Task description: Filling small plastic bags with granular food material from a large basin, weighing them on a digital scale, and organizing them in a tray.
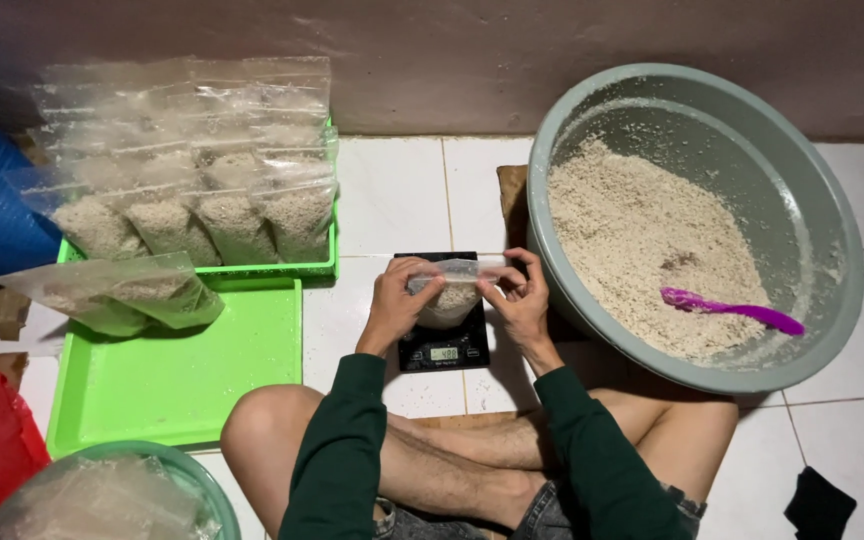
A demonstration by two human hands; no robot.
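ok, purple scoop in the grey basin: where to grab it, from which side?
Take the purple scoop by its bare handle end, lower right near the grey basin wall. Come from above on the right: the other end lies in the crumbly mix, and the handle rests nearly flat and uncovered. Both hands are at the bag now.

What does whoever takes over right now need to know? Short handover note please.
Left hand and right hand: both pinch the top edge of a small clear bag part-filled with pale crumbly meal, resting on the black digital scale.
Supply: grey basin on the right, still well stocked, purple scoop lying in it.
Done: a row of filled bags stands in the far green tray; two more lie on the near green tray.
Left: this bag is not yet among them; plenty of meal remains.
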